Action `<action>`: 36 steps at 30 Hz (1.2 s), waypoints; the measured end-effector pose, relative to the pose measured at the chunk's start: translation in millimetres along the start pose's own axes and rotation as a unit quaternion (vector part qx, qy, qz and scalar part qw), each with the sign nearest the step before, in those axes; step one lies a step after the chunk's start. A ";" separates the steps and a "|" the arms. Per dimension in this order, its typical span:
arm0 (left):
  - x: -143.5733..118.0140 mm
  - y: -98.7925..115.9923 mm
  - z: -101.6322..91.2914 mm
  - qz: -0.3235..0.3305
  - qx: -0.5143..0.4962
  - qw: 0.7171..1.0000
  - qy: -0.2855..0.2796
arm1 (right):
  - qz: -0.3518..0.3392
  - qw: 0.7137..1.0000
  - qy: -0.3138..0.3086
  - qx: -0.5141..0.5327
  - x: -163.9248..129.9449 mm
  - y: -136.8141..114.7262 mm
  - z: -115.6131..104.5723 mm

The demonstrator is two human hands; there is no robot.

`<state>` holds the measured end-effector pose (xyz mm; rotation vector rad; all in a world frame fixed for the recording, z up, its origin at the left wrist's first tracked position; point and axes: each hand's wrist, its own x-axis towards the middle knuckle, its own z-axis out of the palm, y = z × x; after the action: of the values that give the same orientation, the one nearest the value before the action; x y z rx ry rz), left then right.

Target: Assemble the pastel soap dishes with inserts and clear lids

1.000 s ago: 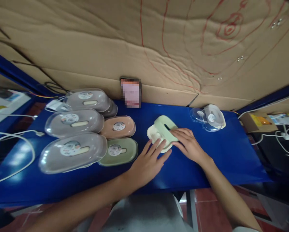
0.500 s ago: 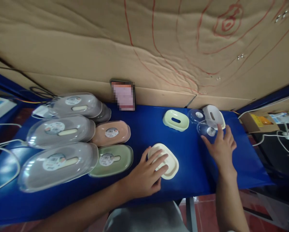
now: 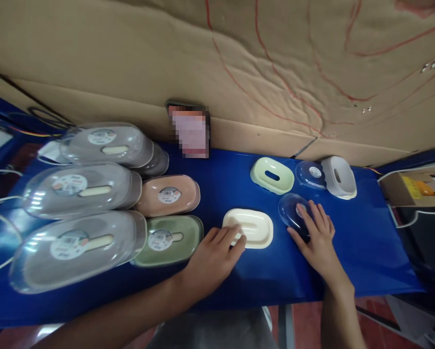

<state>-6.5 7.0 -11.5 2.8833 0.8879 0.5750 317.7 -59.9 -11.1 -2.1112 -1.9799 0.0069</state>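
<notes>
A shallow cream oval tray [image 3: 259, 231] lies near the middle of the blue table. My left hand [image 3: 217, 252] is at its left end, fingers bent over the rim and thumb close to them, gripping it. To the right, my right hand [image 3: 316, 232] holds a clear domed lid [image 3: 289, 209] that has a round label. Its fingers reach across the lid and the thumb is at the near edge. Behind these stands a pale green oval dish [image 3: 281, 182] with a slot. A second clear lid [image 3: 306, 173] leans against a light grey oval slotted dish [image 3: 343, 179].
Lidded grey oval boxes [image 3: 68, 225] are at left, beside a peach box [image 3: 181, 194] and a green box [image 3: 188, 237]. A phone-like screen [image 3: 190, 131] leans on the cardboard wall [image 3: 130, 63]. A cardboard box [image 3: 395, 191] and white cables [image 3: 428, 213] are at right.
My right hand has brought a clear lid nearer, away from the grey dish. The cream tray has turned to lie straighter, and my left hand has moved to its left end.
</notes>
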 end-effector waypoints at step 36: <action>1.7 -1.0 0.8 0.013 0.006 1.000 -0.008 | -0.108 0.994 0.014 0.029 -2.8 -26.7 -4.2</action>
<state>-5.5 8.8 -11.8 2.9107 0.8559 0.5510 291.9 -62.1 -2.6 -1.8428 -2.1521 -0.0034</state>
